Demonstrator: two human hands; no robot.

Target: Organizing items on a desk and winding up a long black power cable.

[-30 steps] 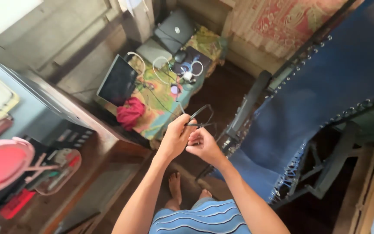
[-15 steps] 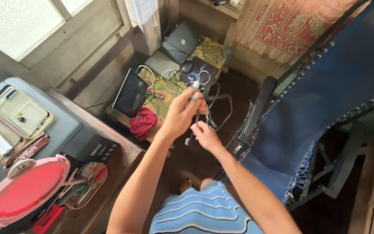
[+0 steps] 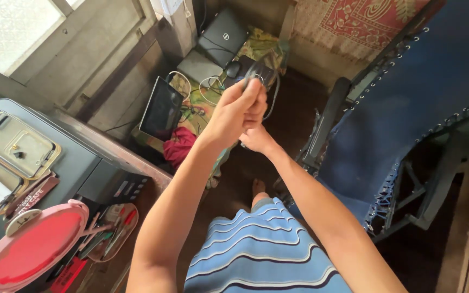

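Both hands have come together since half a second ago, the black cable's hanging loops now gathered up between them. Left hand has its fingers clenched around the bunched black cable, held in the air above a low worktop strewn with electronics. Right hand sits just beneath, touching the left; its fingers are hidden, so their grip cannot be told.
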